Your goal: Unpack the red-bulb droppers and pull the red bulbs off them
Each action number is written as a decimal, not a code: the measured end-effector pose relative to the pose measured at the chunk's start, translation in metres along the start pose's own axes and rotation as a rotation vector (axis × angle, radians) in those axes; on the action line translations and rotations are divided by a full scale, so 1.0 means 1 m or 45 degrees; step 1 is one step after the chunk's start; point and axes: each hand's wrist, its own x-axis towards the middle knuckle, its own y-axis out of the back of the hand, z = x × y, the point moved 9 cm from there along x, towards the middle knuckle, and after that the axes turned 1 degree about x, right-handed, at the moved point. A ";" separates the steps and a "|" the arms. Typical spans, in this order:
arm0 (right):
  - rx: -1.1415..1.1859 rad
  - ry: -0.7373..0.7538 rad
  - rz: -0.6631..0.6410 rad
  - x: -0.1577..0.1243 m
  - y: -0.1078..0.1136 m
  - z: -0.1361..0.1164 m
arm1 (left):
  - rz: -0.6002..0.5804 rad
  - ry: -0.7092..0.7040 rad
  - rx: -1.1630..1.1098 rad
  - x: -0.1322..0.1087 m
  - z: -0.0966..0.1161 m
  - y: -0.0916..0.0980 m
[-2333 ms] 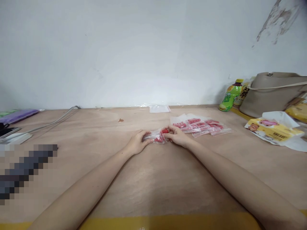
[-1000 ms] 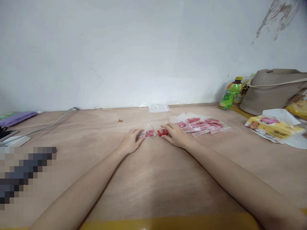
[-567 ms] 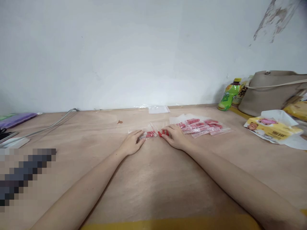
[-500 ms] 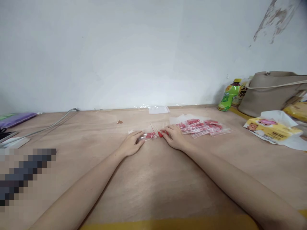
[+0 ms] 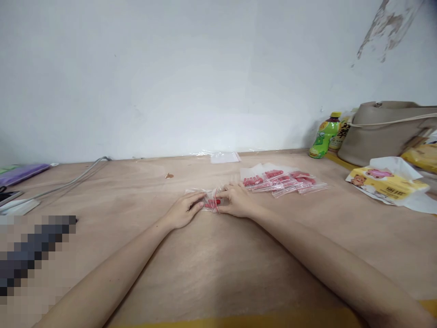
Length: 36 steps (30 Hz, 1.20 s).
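Note:
A small clear zip-lock bag (image 5: pixel 208 195) lies on the table between my hands, with red pieces (image 5: pixel 212 202) at its mouth and inside. Closed on the bag's left part is my left hand (image 5: pixel 185 211), thumb and fingers pinching the plastic. My right hand (image 5: pixel 238 201) is at the red-edged mouth, its thumb and fingertips gripping the plastic there. The red pieces are small and elongated; their exact kind is too small to tell. Just beyond my right hand, several filled zip-lock bags (image 5: pixel 285 181) of red pieces overlap in a pile.
Flat clear bags (image 5: pixel 225 157) lie against the wall. At the right stand a green bottle (image 5: pixel 323 139) and a beige handbag (image 5: pixel 372 134), with a yellow tissue pack (image 5: pixel 387 184) in front. A grey cable (image 5: pixel 78 177) and a purple item (image 5: pixel 27 174) are at the left.
My right hand has moved left to the bag's mouth, and the red piece by its fingers is now at the bag. The left hand has shifted slightly down and left.

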 end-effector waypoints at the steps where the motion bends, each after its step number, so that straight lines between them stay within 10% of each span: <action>1: -0.011 -0.002 -0.012 0.002 -0.001 -0.001 | -0.006 0.004 0.008 0.000 0.000 0.000; 17: 0.358 -0.076 0.039 0.007 -0.003 0.001 | -0.038 0.044 -0.009 -0.006 -0.002 0.002; 27: 0.171 -0.033 -0.215 0.006 -0.011 -0.014 | -0.091 -0.025 0.039 -0.007 0.009 0.002; 36: -0.110 -0.049 -0.094 0.002 -0.002 -0.025 | -0.092 -0.033 0.054 -0.009 0.009 0.001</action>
